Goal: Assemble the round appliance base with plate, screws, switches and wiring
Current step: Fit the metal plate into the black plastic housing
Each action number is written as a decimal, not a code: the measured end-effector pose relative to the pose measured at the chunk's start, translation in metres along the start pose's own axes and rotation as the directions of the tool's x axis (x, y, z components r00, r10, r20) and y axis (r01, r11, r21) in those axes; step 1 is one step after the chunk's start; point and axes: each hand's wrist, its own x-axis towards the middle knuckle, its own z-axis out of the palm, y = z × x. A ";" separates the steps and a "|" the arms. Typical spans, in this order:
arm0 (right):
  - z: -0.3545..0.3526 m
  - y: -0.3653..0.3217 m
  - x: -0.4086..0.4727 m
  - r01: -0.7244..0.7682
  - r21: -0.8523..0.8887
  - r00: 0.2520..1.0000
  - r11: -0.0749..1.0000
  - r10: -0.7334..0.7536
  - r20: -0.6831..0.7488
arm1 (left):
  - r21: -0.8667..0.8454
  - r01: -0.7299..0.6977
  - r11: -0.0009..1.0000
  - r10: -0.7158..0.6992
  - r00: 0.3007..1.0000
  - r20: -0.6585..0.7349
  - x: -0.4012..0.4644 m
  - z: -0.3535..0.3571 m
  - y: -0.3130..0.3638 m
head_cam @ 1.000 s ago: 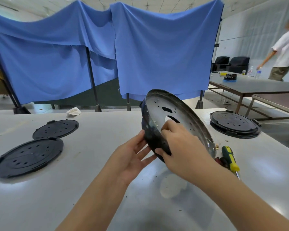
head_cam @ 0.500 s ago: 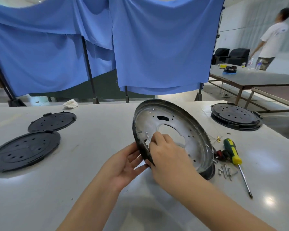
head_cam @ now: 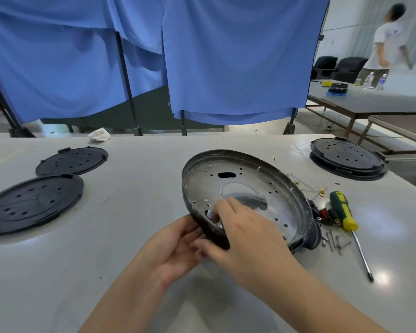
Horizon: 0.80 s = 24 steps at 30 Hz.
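The round appliance base (head_cam: 250, 179), a shiny metal dish with a dark outer wall, several holes and a large centre cutout, tilts toward me with its right edge down by the table. My left hand (head_cam: 175, 248) supports the near-left outer wall from below with straight fingers. My right hand (head_cam: 247, 231) grips the near rim, thumb outside and fingers curled inside over a hole. A red switch (head_cam: 324, 213), thin wires with yellow terminals (head_cam: 321, 191), loose screws (head_cam: 334, 241) and a green-yellow screwdriver (head_cam: 344, 212) lie just right of the base.
Two black perforated plates (head_cam: 34, 203) (head_cam: 72, 161) lie at the left. Another black round base (head_cam: 346, 159) sits at the far right. Crumpled paper (head_cam: 99, 135) lies at the table's far edge. A person (head_cam: 387, 42) stands by a second table (head_cam: 370, 99) behind.
The base has tipped from nearly upright to a flatter tilt, its right edge lowered beside the screwdriver. My right fingers slid lower inside the dish; the left hand stayed under the rim.
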 end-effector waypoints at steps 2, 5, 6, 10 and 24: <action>-0.005 0.001 -0.004 0.028 -0.028 0.998 0.999 -0.030 -0.061 | -0.029 0.030 0.999 -0.030 0.999 -0.014 -0.002 -0.001 0.000; -0.010 0.003 -0.007 0.060 -0.061 0.987 0.996 -0.069 -0.148 | -0.095 0.066 0.993 -0.067 0.998 -0.007 -0.003 -0.004 0.001; -0.009 0.003 -0.008 0.076 -0.070 0.982 0.995 -0.087 -0.170 | -0.114 0.075 0.991 -0.077 0.997 -0.006 -0.003 -0.006 0.001; -0.002 0.004 -0.008 0.100 -0.138 0.965 0.985 -0.130 -0.226 | -0.137 0.108 0.985 -0.107 0.994 0.015 -0.002 -0.008 0.002; 0.009 0.002 0.001 -0.004 -0.115 0.973 0.993 -0.023 -0.232 | -0.044 0.117 0.992 -0.117 0.993 0.010 -0.003 -0.005 -0.001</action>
